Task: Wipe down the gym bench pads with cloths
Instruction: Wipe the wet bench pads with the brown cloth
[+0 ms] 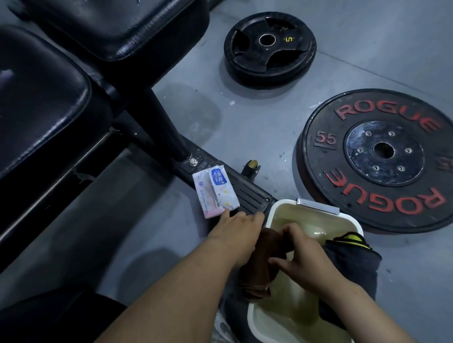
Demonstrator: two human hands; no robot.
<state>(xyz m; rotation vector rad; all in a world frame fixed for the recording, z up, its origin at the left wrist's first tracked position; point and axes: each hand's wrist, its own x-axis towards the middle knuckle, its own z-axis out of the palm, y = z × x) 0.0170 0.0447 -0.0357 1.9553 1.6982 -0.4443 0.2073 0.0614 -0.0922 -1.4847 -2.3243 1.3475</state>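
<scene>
Both my grips grasp one brown cloth (258,267) over the near left corner of a white basin (357,224) of yellowish water standing on the grey floor (270,123). The left grip (238,237) closes over the cloth's upper part; the right grip (303,256) pinches it from the other side between thumb and curled fingers. The cloth's lower end hangs across the basin's left rim. A dark cloth (352,267) with yellow trim drapes over the right rim. Just beyond my left fingers, a tissue pack (216,192) lies on the bench foot (249,193). Two black pads (33,101) (117,23) fill the upper left, apart from the cloth. A small plate (270,46) and a Rogue plate (384,155) lie flat on the floor to the right.
</scene>
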